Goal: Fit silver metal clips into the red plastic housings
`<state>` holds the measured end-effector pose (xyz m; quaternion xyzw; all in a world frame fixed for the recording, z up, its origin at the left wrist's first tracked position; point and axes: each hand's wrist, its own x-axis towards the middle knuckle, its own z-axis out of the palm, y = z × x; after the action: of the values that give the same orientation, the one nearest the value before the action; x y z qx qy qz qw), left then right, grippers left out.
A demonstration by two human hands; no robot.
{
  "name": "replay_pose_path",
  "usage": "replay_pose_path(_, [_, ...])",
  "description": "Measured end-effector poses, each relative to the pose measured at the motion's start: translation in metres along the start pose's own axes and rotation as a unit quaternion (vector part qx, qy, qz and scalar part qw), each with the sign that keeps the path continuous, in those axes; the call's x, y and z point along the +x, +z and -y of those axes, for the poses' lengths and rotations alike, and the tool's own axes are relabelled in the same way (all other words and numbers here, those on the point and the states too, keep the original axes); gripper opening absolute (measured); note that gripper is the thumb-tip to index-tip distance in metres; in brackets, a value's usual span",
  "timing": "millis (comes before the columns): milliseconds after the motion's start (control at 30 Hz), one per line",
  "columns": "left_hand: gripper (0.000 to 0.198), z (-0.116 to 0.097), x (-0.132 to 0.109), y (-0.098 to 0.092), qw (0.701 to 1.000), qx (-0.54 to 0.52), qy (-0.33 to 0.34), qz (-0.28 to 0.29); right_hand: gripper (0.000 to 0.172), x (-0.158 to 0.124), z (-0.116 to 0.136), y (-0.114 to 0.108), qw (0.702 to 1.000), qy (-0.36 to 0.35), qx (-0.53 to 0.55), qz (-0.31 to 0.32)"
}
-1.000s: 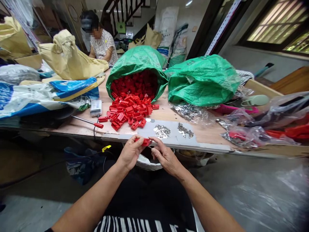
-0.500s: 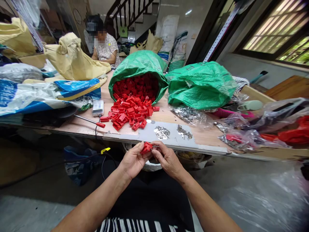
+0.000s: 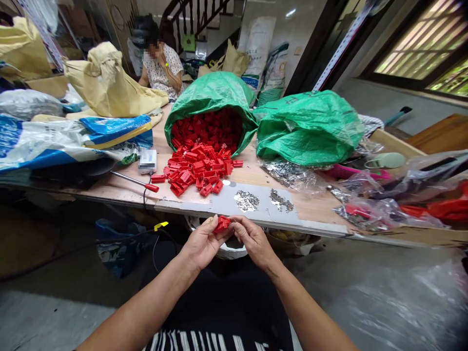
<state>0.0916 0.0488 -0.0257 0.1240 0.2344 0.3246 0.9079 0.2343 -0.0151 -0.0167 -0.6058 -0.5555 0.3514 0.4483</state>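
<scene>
My left hand (image 3: 202,242) grips a small red plastic part (image 3: 222,224) between thumb and fingers, just off the table's front edge. Close against the part's right side, my right hand (image 3: 252,240) is closed, thumb and forefinger pinched together; whatever lies between those fingertips is too small to make out. Beyond my hands, many like red parts (image 3: 199,168) spill from the mouth of a green woven sack (image 3: 215,90). On a grey sheet (image 3: 226,199) lie two little piles of metal pieces, one shiny pile (image 3: 246,200) and one duller pile (image 3: 281,200).
A second green sack (image 3: 309,129) stands to the right, beside plastic bags (image 3: 380,209). On the left are a red-handled metal rod (image 3: 135,181), a small white box (image 3: 147,161) and a blue-white sack (image 3: 66,139). Across the table sits another person (image 3: 163,66).
My hands stay together at the red part, with the right fingers shifted slightly. The person across the table has raised a hand to the face. The view has moved a little.
</scene>
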Motion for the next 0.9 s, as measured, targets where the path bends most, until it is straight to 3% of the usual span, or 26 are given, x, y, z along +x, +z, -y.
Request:
replay_pose_path(333, [0.026,0.010,-0.004,-0.001,0.999,0.026,0.025,-0.020,0.029,-0.002,-0.011,0.010,0.999,-0.012,-0.043,-0.029])
replay_pose_path(467, [0.025,0.009,-0.008,-0.003,0.985,0.139,0.101,0.005,0.034,-0.003,-0.014,0.006,1.000,-0.018,-0.009,-0.014])
replay_pose_path(533, [0.020,0.007,-0.010,-0.005,0.952,0.253,0.173,-0.003,0.041,-0.004,-0.016,0.003,1.000,-0.007,0.003,-0.002])
replay_pose_path(600, [0.017,0.006,-0.012,-0.009,0.900,0.362,0.243,-0.022,0.045,-0.005,-0.019,0.000,1.000,0.004,0.008,0.004])
replay_pose_path(700, [0.035,0.004,-0.013,-0.014,0.833,0.459,0.305,-0.034,0.045,-0.007,-0.021,-0.004,1.000,0.009,0.004,0.002])
replay_pose_path(767, [0.045,0.004,-0.012,-0.017,0.807,0.495,0.321,-0.027,0.041,-0.008,-0.021,-0.004,1.000,0.010,-0.004,0.003])
replay_pose_path(900, [0.046,0.003,-0.012,-0.019,0.774,0.536,0.337,-0.012,0.034,-0.010,-0.023,-0.004,0.999,0.012,-0.025,0.017])
